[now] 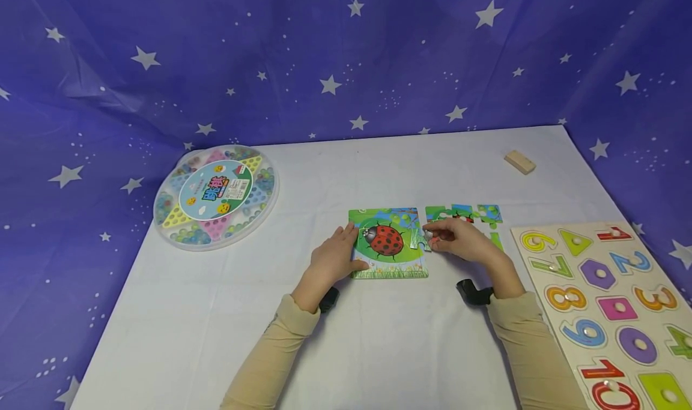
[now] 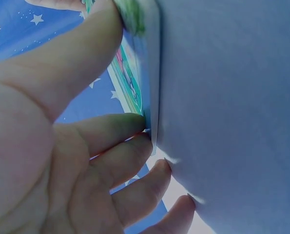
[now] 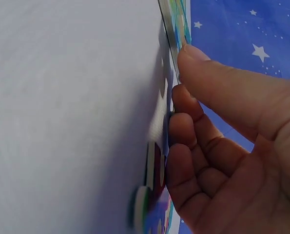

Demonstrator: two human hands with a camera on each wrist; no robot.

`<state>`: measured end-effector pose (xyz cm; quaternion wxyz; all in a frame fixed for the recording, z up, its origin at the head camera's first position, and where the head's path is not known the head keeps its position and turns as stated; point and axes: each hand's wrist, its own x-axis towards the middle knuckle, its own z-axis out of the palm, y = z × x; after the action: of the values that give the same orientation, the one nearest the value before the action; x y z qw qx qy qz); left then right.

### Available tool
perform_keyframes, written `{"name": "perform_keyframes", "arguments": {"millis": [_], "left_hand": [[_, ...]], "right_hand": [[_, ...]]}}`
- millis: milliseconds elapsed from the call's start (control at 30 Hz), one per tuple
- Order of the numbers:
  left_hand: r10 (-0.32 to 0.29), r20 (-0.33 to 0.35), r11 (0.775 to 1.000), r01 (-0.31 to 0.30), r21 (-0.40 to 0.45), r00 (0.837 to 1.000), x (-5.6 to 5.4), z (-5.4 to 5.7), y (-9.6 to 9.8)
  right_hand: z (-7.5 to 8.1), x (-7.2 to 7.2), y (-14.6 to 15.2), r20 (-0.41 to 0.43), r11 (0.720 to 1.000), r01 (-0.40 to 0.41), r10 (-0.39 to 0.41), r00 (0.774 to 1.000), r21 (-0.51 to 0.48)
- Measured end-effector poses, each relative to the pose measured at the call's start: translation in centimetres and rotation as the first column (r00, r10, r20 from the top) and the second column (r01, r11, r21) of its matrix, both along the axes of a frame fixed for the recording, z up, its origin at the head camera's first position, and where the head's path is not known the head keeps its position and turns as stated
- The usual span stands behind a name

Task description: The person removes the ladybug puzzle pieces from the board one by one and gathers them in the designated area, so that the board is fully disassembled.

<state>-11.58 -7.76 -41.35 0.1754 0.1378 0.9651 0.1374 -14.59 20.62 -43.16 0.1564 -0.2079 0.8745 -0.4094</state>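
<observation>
Fingers and thumb of the right hand (image 1: 464, 240) come together in a pinch on a small jigsaw piece (image 1: 417, 238), at the right edge of the ladybird board (image 1: 385, 242); the hand hides part of the piece, so its full outline cannot be told. The left hand (image 1: 334, 257) has its fingers apart, fairly straight, laid along the board's left side, with the thumb at the near left corner. The board lies flat on the white bench (image 1: 205, 326), and loose pieces (image 1: 489, 213) lie just to its right, near the pinching hand.

Judging by the thin, pale edges in the wrist views, board and pieces are probably wood or stiff card: light, rigid, unlikely to bend. The glossy print may be a little slippery, so opposite edges look a surer hold than the flat face. For a piece, thumb and forefinger across its sides should be enough, keeping off the narrow knobs, which seem the likeliest part to chip. The board, being so light, would probably slide when nudged; steady pressure along its left side suits it better than a squeeze.
</observation>
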Motion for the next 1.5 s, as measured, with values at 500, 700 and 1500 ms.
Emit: {"name": "perform_keyframes", "arguments": {"millis": [500,700,1500], "left_hand": [[0.008,0.022,1.000,-0.008,-0.002,1.000,-0.11,0.18,-0.34],[0.014,0.025,1.000,-0.014,-0.017,1.000,-0.19,0.26,-0.29],[0.020,0.040,0.999,-0.019,-0.032,0.999,-0.36,0.04,-0.33]], "right_hand": [[0.29,-0.02,0.10,-0.014,0.998,0.012,-0.012,1.000,0.055],[0.39,0.02,0.21,-0.005,0.997,0.025,-0.024,1.000,0.078],[0.40,-0.04,0.22,-0.082,0.994,0.017,-0.007,0.997,0.112]]}}
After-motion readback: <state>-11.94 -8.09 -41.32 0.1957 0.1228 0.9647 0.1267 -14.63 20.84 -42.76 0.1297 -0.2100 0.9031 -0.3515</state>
